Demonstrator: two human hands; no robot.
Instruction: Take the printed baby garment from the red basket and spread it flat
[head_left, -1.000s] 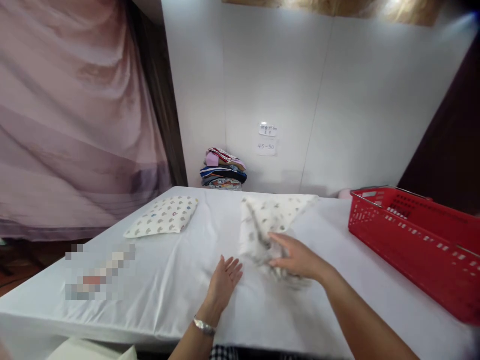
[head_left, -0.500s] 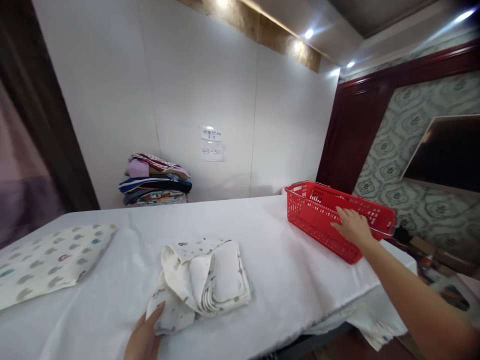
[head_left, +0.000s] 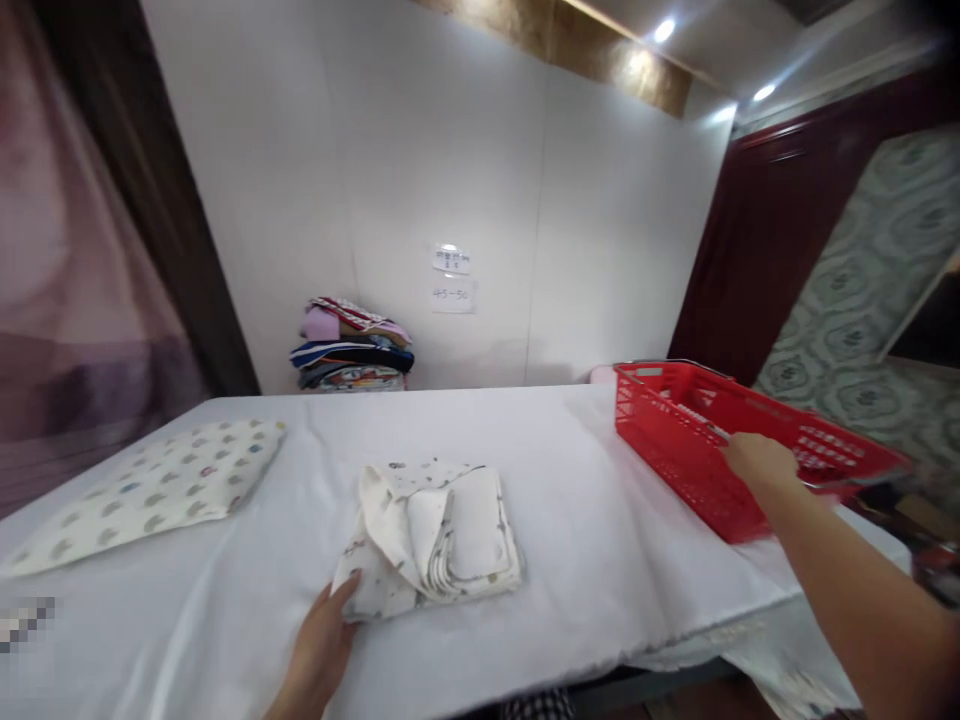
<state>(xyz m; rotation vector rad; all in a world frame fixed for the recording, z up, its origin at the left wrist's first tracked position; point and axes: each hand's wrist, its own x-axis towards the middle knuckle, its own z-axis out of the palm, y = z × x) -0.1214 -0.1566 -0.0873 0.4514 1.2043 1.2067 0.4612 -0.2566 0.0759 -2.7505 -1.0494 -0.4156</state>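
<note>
My left hand (head_left: 330,625) pinches the near left corner of a folded white cloth (head_left: 480,525) with small dark prints, thumb on top and the other fingers hidden beneath. One flap of the cloth is loosely turned over, and its layered edges face me. On the right, my right hand (head_left: 761,465) is closed over the near rim of a red plastic basket (head_left: 675,440); the fingertips are hidden inside. Thin metal handles lie along the basket's rim.
A white-covered table (head_left: 570,610) spans the front. On its left lies a folded cream cloth (head_left: 172,485) with grey prints. A stack of folded clothes (head_left: 352,350) stands behind the table by the white wall. Paper labels (head_left: 453,293) hang on that wall.
My right hand has gone from spread fingers over the basket to gripping its near rim. My left hand keeps hold of the cloth's corner. The view has swung somewhat left.
</note>
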